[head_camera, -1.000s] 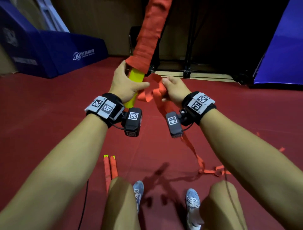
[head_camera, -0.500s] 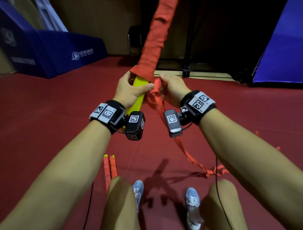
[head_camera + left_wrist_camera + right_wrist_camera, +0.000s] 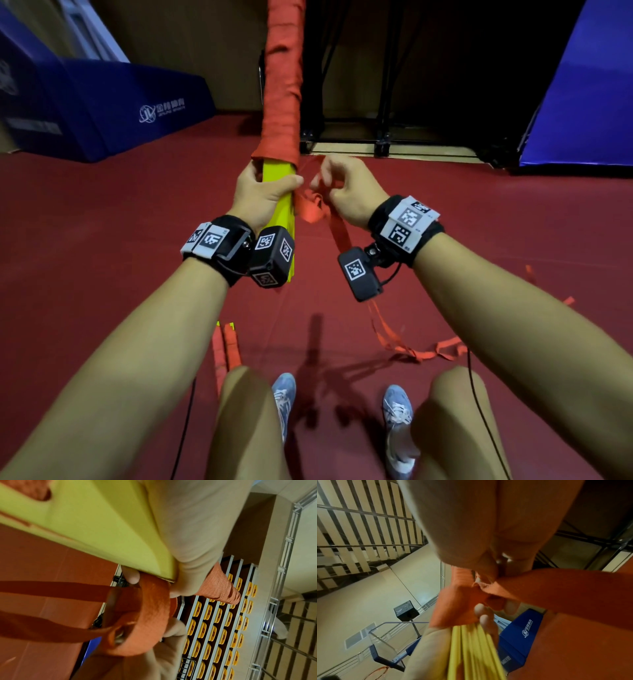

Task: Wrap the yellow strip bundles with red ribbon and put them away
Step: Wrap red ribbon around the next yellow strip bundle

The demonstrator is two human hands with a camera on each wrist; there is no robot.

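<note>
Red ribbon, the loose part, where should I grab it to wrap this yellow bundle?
Pinch the red ribbon flat, close to where it leaves the yellow bundle, coming from the right, where the right hand has it. Lower down it trails slack to the floor. The left hand grips the bundle's bare part.

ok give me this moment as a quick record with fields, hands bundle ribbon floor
left hand: grips the bundle on its bare yellow part, just below the wrapped part
right hand: pinches the ribbon beside the bundle
bundle: upright, upper part wrapped in red, lower part bare
ribbon: loose tail runs from the right hand down to the floor
floor: two wrapped bundles lie by the left knee
wrap: not yet finished
</note>
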